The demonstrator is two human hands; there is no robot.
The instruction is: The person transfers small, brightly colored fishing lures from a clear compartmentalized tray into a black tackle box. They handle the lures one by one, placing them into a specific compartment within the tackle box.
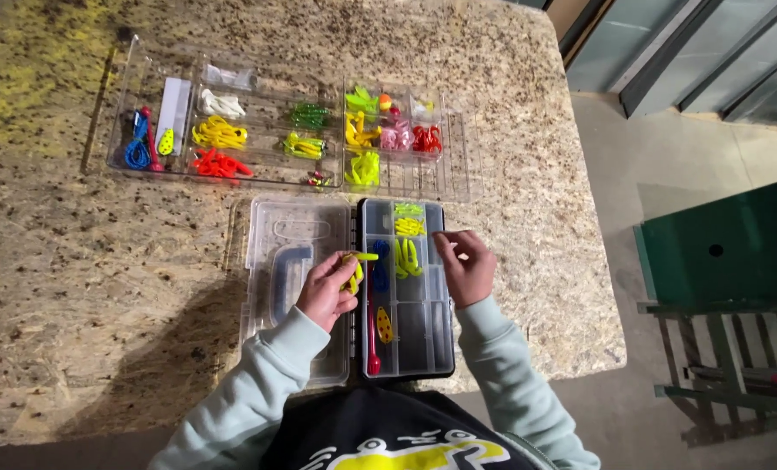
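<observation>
We are working over a small dark tackle box (406, 292) lying open on a speckled stone counter (75, 261), its clear lid (294, 287) folded out to the left.

Our left hand (326, 292) is curling its fingers (341, 271) around a cluster of yellow soft-plastic lures (356, 268), the tails poking out past the fingertips, just over the box's left edge. Our right hand (465, 268) is hovering at the box's right rim, fingertips pinched together; whether anything is held there we cannot tell.

Between the two hands, green and yellow lures (408, 257) and a blue one (381, 265) are sitting in compartments; below the left fingers, a red lure (374, 348) and a yellow spotted one (386, 325).

Risk, as we judge it: the bunched lures are held loosely, so one could slip into the wrong compartment or the hinge gap.

Well beyond the fingertips, a larger clear organizer tray (284, 122) is holding sorted lures in many colours.
</observation>
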